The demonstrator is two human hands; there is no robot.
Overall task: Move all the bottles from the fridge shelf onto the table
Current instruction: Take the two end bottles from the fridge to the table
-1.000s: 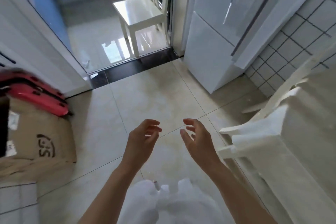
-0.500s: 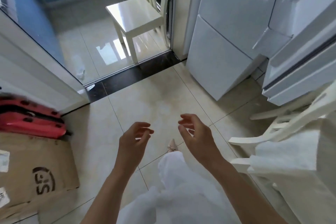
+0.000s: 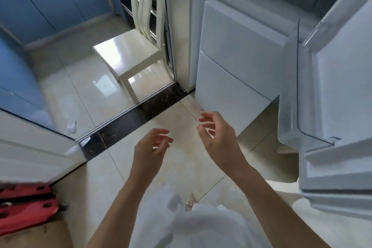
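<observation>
The fridge stands just beyond the right hand. It is white and smooth, with flat closed drawer fronts below and an open compartment above. Its open door is to the right of the right hand, and it carries a clear plastic door shelf with rounded corners. No bottle can be seen on the shelves that are in view, and no table is visible.

Both hands are empty and held in the air over the floor. The left hand is loosely curled, the fingers half bent. The right hand is a little higher and more open, the fingers spread and slightly hooked.

The floor is of glossy beige tiles with thin joints. Beyond the hands a dark stone threshold crosses it. Further behind the left hand stands a white lacquered chair with a slatted back. Left of the left forearm lies a red plastic thing, blurred.
</observation>
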